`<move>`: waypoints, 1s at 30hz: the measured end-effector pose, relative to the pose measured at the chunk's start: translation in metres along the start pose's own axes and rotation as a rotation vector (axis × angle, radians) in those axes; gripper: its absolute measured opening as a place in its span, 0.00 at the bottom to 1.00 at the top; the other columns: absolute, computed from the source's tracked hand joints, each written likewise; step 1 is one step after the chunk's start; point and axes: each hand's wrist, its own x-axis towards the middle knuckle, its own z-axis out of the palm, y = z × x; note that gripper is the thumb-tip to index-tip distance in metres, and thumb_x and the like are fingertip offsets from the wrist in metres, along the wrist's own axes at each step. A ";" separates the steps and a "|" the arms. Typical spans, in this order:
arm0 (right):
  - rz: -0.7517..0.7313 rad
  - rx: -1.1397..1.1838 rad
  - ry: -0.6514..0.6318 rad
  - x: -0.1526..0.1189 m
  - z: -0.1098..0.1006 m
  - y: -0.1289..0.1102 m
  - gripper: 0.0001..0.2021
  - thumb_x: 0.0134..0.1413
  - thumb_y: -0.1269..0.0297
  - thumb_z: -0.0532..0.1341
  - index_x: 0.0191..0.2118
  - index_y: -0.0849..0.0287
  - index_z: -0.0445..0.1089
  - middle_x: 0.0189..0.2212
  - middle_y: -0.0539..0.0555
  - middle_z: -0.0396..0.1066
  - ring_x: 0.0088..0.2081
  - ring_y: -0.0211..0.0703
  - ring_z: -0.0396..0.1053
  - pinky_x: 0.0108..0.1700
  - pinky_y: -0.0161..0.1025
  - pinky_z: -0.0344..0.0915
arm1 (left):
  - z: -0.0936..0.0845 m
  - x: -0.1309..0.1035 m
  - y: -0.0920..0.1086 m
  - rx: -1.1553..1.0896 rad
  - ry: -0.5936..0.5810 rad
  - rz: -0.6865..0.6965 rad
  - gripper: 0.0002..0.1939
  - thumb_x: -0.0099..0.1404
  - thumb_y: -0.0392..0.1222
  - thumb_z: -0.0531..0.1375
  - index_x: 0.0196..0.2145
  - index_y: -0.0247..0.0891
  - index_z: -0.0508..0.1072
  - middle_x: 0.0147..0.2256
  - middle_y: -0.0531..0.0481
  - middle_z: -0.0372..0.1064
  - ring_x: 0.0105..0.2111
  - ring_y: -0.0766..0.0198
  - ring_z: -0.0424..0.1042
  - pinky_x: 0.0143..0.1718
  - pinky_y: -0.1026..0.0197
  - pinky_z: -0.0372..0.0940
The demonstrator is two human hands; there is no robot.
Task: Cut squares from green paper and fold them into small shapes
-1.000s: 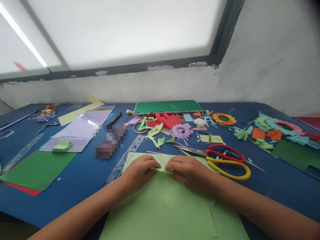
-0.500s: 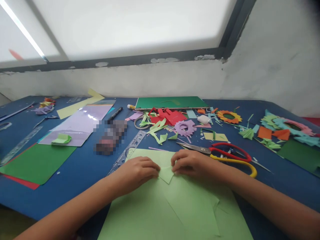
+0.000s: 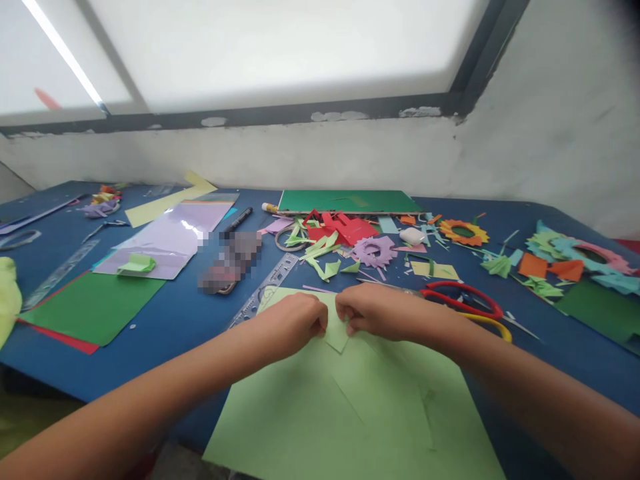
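Between my two hands is a small folded piece of light green paper (image 3: 339, 341), its pointed corner facing me. My left hand (image 3: 293, 327) is closed, fingertips curled against the piece's left edge. On the opposite edge, my right hand (image 3: 373, 311) pinches with thumb and curled fingers. Under both lies a large light green sheet (image 3: 295, 420), reaching towards me past the table's near edge. Scissors with red and yellow handles (image 3: 495, 311) lie beyond my right forearm, their blades mostly hidden by it. A clear ruler (image 3: 273, 283) touches the sheet's far left corner.
Paper scraps, red cutouts (image 3: 350, 229) and a purple toothed ring (image 3: 374, 252) cover the table beyond my hands. Left are a blurred-out object (image 3: 233, 260), a marker (image 3: 239, 222) and green sheets (image 3: 100, 313). Yellow-green cloth (image 3: 7, 300) shows at the left edge.
My fingers have curled in more tightly on the small piece, and both hands sit slightly higher in the view. The view has shifted a little left; yellow-green cloth now shows at the left edge.
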 end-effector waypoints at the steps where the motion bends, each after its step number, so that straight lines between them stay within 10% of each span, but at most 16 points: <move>1: 0.013 -0.021 -0.009 0.001 -0.001 -0.002 0.09 0.41 0.77 0.66 0.32 0.60 0.71 0.26 0.50 0.70 0.28 0.40 0.65 0.24 0.32 0.51 | 0.001 0.001 0.000 -0.002 0.003 -0.018 0.10 0.53 0.25 0.56 0.27 0.37 0.74 0.28 0.50 0.72 0.30 0.62 0.70 0.30 0.65 0.59; 17: 0.030 -0.214 -0.156 0.014 -0.014 -0.020 0.10 0.36 0.76 0.67 0.30 0.58 0.74 0.25 0.50 0.73 0.28 0.41 0.69 0.22 0.31 0.53 | -0.009 0.006 0.015 -0.013 -0.045 -0.230 0.03 0.51 0.36 0.64 0.27 0.38 0.75 0.23 0.54 0.71 0.24 0.65 0.69 0.23 0.68 0.56; 30: -0.073 -0.207 0.038 -0.016 0.007 -0.013 0.10 0.49 0.80 0.59 0.28 0.58 0.73 0.28 0.52 0.72 0.33 0.42 0.69 0.29 0.34 0.56 | 0.014 -0.020 0.019 0.331 0.041 0.046 0.09 0.62 0.29 0.53 0.36 0.34 0.72 0.34 0.45 0.70 0.35 0.57 0.68 0.33 0.59 0.62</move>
